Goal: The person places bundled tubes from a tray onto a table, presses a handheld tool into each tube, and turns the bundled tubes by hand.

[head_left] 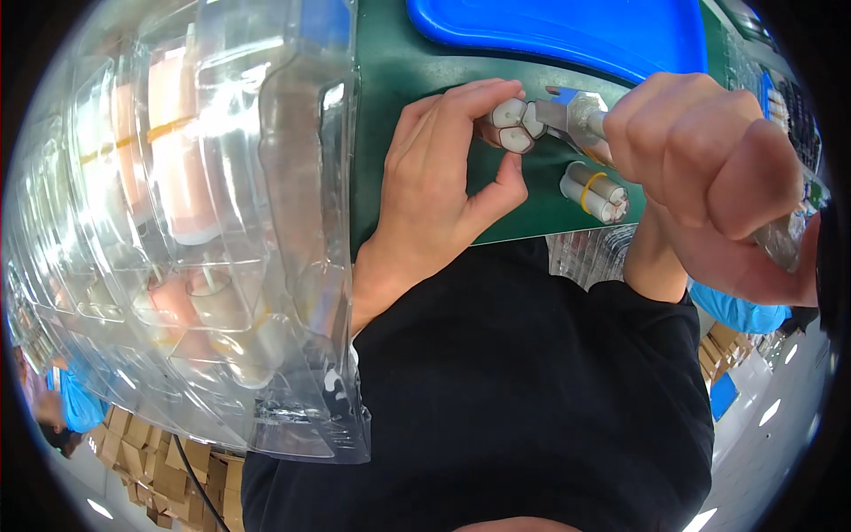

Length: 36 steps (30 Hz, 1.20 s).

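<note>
Above the green table, my left hand [434,168] curves its thumb and fingers around a bundle of candles [514,138], whose white ends face up. My right hand [700,151] is closed in a fist round a tool with a flat metal end [567,115] and a shiny collar; the fist hides its handle. The metal end meets the right side of the bundle, though exact contact is hard to tell. Below the tool, a second candle bundle [596,191] lies on the table, tied with a yellow rubber band.
Clear plastic trays [306,222] with banded pink and white candles fill the left side. A blue plastic tray [567,31] lies at the far side of the green table [399,53]. Cardboard boxes [168,479] and other people in blue show behind at the edges.
</note>
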Tool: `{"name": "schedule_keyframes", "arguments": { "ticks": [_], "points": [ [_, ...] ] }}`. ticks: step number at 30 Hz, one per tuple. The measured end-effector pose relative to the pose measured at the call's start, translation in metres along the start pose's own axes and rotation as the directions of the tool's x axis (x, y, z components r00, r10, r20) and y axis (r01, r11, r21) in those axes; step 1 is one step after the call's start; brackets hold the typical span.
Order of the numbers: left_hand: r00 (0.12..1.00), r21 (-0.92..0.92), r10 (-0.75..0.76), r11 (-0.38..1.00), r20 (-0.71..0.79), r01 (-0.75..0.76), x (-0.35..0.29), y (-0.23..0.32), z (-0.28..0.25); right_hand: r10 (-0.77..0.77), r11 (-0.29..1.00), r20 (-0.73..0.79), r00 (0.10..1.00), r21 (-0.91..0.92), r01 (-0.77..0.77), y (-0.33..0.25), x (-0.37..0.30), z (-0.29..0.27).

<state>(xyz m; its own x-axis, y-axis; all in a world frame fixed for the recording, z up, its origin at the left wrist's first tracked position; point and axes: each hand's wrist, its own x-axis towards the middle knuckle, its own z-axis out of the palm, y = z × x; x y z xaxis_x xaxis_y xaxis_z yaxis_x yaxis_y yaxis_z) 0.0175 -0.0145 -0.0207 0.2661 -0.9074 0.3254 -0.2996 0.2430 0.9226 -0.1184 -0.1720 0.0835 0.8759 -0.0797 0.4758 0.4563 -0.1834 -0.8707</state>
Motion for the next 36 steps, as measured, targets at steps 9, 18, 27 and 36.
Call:
{"name": "schedule_keyframes", "arguments": {
  "ticks": [9,18,27,36],
  "points": [
    [0.996,0.087,0.031,0.995,0.086,-0.038,0.001,0.003,-0.006,0.15,0.964,0.098,0.984,0.206,-0.167,-0.005,0.015,-0.003],
    [0.997,0.068,0.08,0.995,-0.006,-0.079,-0.001,0.005,0.002,0.193,0.979,-0.089,0.977,0.082,-0.186,-0.009,-0.005,0.011],
    [0.993,0.146,0.117,0.983,-0.025,-0.112,-0.001,-0.005,0.009,0.009,0.975,-0.381,0.925,0.208,0.077,-0.053,-0.047,0.01],
    [0.992,-0.013,-0.124,0.992,-0.026,0.123,0.003,0.014,-0.001,0.004,0.995,-0.451,0.893,-0.088,-0.048,-0.108,-0.061,0.04]
  ]
}}
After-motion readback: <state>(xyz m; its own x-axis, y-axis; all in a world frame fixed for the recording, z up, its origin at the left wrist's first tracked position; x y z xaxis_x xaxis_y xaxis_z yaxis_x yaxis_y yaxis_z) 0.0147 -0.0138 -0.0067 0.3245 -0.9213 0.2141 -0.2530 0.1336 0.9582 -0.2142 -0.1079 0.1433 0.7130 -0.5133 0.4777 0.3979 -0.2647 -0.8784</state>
